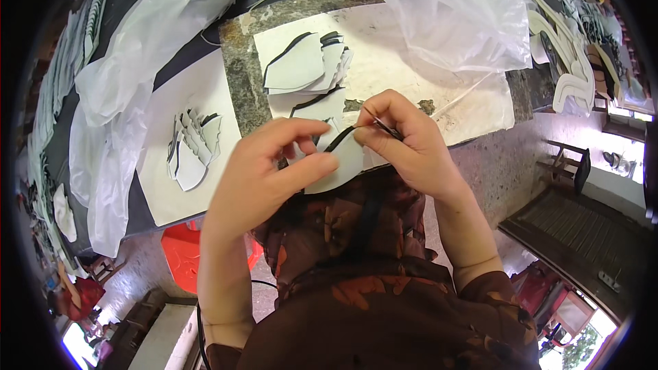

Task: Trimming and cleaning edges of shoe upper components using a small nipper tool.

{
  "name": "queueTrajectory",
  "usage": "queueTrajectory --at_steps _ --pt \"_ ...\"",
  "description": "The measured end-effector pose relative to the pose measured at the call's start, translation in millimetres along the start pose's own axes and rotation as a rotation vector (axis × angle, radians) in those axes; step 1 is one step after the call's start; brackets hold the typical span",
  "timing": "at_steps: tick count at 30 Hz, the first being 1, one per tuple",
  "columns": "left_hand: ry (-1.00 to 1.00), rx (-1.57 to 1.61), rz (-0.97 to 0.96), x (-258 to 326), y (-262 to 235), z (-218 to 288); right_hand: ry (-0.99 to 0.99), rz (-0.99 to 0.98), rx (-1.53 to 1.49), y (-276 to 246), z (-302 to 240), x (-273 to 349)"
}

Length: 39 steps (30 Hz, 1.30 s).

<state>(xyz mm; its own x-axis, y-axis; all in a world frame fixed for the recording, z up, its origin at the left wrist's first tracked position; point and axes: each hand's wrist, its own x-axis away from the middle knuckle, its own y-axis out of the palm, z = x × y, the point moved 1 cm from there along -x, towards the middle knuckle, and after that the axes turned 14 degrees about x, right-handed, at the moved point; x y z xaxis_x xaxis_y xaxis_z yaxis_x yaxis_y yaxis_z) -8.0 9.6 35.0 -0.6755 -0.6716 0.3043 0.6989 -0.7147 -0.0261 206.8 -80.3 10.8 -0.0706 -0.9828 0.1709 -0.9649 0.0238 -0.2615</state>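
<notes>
A pale curved piece (pixel 345 164) with a black strip along its upper edge is between my hands at the table's near edge. My right hand (pixel 410 138) is closed, its thumb and index finger pinching the strip's right end. A thin dark tool (pixel 388 128) also lies in its fingers; its kind is unclear. My left hand (pixel 264 168) is at the piece's left side with thumb and fingers apart, the thumb tip over the piece. Just beyond the hands, a stack of similar black-edged pieces (pixel 295 65) lies on a pale sheet.
Another small stack of pieces (pixel 192 154) lies on a white board (pixel 154 195) at the left. Clear plastic sheets (pixel 456 17) cover parts of the table. Cut strips (pixel 576 75) pile up at the far right. A red stool (pixel 179 260) stands below the table edge.
</notes>
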Motion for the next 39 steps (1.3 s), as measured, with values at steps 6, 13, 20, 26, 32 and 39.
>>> queueTrajectory --at_steps 6,13,20,26,32,39 --pt "-0.205 0.399 -0.005 -17 4 -31 0.048 -0.093 0.127 -20 3 -15" --pt "-0.354 0.649 -0.052 -5 -8 -29 -0.496 -0.126 0.996 -25 -8 -12" --pt "-0.296 0.81 -0.049 4 13 -43 -0.422 -0.132 0.884 -19 -5 -22" --pt "-0.226 0.841 -0.031 1 29 -40 -0.308 -0.219 0.693 -22 -5 -21" --pt "-0.235 0.827 0.004 2 33 -41 -0.243 -0.311 0.477 -24 -6 -22" --pt "-0.225 0.821 0.039 5 34 -46 -0.169 -0.373 0.455 -20 -4 -26"
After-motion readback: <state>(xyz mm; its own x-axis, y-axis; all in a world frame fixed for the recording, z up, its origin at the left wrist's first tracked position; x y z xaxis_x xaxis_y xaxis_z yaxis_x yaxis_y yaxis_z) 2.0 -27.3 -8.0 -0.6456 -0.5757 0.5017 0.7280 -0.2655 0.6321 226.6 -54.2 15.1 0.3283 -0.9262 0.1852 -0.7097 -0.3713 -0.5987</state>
